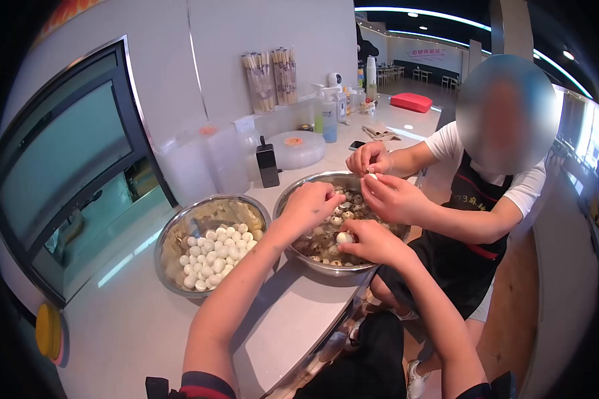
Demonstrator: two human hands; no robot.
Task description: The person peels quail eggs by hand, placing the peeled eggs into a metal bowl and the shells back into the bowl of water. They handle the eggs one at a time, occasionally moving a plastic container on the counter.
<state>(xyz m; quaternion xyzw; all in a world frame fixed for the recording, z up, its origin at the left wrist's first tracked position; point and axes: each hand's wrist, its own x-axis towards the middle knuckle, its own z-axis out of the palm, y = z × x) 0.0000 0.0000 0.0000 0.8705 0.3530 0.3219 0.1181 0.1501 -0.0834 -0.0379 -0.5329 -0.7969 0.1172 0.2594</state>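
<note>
Over a metal bowl [287,249] of speckled quail eggs [337,220] in water, my right hand [376,242] holds a quail egg [344,237] that looks pale, at least partly peeled. My left hand [309,207] is above the same bowl with its fingers pinched together; whatever they hold, if anything, is hidden. To the left, a second metal bowl [170,241] contains many peeled white eggs [217,256]. Across from me, a co-worker's hands [396,198] hold a small white egg [371,176] at the bowl's far rim.
Both bowls stand on a white counter [289,332]. Behind them are a black box-shaped device [267,165], stacked plastic lids [298,150], a bottle [329,120] and chopstick holders [259,83]. A red box [411,102] lies farther back. The co-worker [476,219] is close on the right.
</note>
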